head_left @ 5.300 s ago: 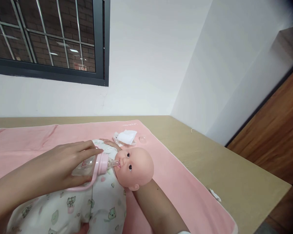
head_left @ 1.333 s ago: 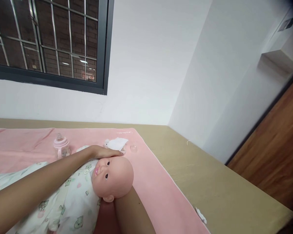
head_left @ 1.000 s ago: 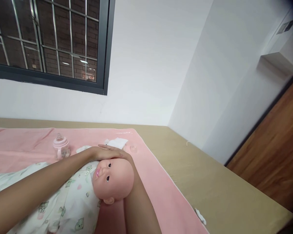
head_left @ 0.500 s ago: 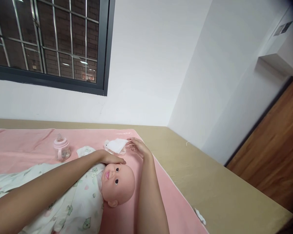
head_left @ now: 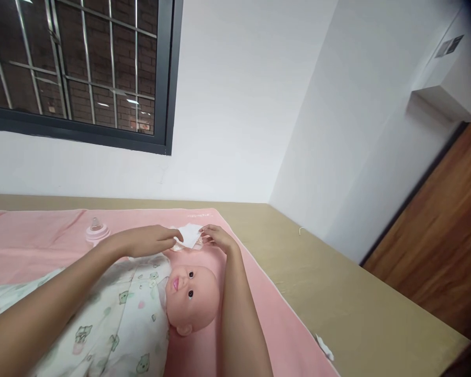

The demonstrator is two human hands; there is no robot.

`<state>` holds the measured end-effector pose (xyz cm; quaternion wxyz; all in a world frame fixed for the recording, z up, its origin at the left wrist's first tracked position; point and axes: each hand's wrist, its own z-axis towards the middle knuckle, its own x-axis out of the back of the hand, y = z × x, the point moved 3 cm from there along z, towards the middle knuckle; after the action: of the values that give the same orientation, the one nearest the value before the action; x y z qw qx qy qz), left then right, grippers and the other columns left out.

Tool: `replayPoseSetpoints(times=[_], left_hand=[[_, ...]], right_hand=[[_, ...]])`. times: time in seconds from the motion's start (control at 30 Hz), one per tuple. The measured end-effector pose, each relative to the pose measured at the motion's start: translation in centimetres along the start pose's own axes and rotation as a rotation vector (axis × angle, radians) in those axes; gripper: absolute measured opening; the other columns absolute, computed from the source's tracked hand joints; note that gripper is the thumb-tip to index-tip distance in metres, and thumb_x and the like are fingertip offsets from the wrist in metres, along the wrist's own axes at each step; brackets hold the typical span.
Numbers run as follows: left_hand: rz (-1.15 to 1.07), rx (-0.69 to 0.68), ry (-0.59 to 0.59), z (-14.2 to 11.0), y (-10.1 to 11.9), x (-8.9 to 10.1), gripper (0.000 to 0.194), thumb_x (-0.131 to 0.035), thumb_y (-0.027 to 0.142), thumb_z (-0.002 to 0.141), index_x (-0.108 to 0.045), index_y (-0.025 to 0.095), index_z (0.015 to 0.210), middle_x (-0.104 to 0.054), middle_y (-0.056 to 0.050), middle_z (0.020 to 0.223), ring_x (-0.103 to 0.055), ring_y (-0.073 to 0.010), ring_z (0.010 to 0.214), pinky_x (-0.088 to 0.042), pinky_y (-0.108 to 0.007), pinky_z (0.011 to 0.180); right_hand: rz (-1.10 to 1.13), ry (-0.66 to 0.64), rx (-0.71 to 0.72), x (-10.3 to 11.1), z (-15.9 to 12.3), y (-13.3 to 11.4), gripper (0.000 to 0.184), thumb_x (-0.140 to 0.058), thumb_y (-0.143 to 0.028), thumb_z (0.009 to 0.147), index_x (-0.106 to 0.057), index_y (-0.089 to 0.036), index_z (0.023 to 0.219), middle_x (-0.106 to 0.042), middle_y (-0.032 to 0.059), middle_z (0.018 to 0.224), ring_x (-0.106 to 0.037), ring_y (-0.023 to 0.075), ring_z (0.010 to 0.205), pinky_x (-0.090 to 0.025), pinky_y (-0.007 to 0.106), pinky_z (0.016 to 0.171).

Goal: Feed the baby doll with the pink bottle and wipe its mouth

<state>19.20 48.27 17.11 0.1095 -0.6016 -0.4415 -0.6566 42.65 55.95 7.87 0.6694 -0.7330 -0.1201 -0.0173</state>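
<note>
My left hand (head_left: 155, 241) and right hand (head_left: 220, 238) meet the white cloth (head_left: 189, 234) from opposite sides, fingers slightly bent; I can't tell whether either pinches it. The cloth lies on the pink mat (head_left: 259, 298), beyond the doll (head_left: 192, 298). The doll is face up, its long axis running across my view, bald head to the right. Partly behind my left arm, the bottle (head_left: 97, 231) stands upright, teat up.

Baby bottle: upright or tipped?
Upright: the bottle shows its clear teat pointing up above the pink collar. Its base is hidden behind the left forearm, so contact below can't be seen.
</note>
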Motion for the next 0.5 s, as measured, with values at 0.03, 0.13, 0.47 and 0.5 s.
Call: replayPoseSetpoints(times=[0.03,0.13,0.47,0.5], left_hand=[[0.024,0.003,0.052,-1.0,-0.3,0.2,0.045,-0.032,0.043,0.093,-0.058,0.027,0.127,-0.057,-0.003,0.134,-0.052,-0.0249,0.12,-0.04,-0.033,0.1],[0.065,0.047,0.158,-3.6,-1.7,0.2,0.045,-0.036,0.046,0.092,-0.058,0.03,0.128,-0.057,0.0,0.136,-0.051,-0.0259,0.124,-0.041,-0.033,0.101],[0.091,0.129,0.278,-6.6,-4.6,-0.8,0.048,-0.041,0.057,0.089,-0.056,0.038,0.131,-0.056,0.004,0.136,-0.051,-0.0273,0.126,-0.043,-0.034,0.102],[0.089,0.124,0.283,-6.7,-4.6,-0.7,0.049,-0.041,0.058,0.088,-0.056,0.038,0.13,-0.056,0.005,0.137,-0.051,-0.0272,0.126,-0.043,-0.033,0.101]], right_hand=[[-0.006,-0.001,0.004,0.0,0.1,0.0,0.012,-0.053,-0.023,0.084,-0.064,-0.017,0.088,-0.06,0.001,0.085,-0.056,0.005,0.059,-0.04,0.017,0.057],[-0.031,0.009,0.0,0.0,0.1,0.0,0.016,-0.053,-0.024,0.086,-0.065,-0.015,0.084,-0.062,0.0018,0.08,-0.054,0.0052,0.058,-0.037,0.017,0.054],[-0.172,0.224,0.145,0.0,-0.1,-1.7,0.025,-0.065,-0.038,0.075,-0.066,-0.014,0.066,-0.061,0.0015,0.068,-0.053,0.0103,0.065,-0.039,0.022,0.062],[-0.197,0.26,0.186,0.0,-0.4,-2.3,0.028,-0.069,-0.042,0.071,-0.065,-0.015,0.065,-0.06,0.001,0.067,-0.052,0.0109,0.066,-0.039,0.023,0.063]])
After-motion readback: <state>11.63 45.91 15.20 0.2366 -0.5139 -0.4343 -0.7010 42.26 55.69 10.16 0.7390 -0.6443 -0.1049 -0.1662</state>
